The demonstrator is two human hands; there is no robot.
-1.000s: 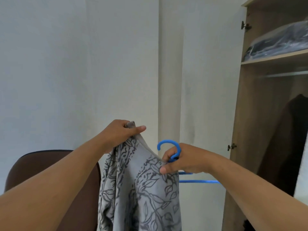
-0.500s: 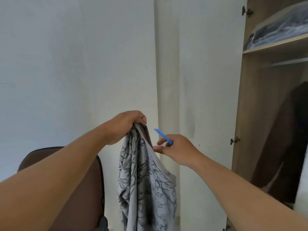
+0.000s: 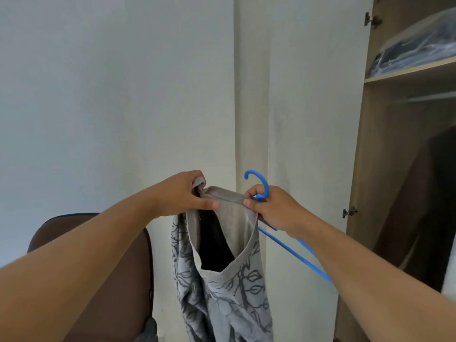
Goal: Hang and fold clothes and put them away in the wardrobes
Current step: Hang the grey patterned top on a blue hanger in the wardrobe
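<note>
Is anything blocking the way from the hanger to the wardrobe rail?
Nothing visible does. The wardrobe door stands open, and the rail is bare where it shows. A dark garment hangs below it. The right hand holds the hanger and sweater collar.

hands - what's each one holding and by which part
The left hand grips the grey top at one end of its neckline. The right hand pinches the other end and also holds the blue hanger just below its hook.
</note>
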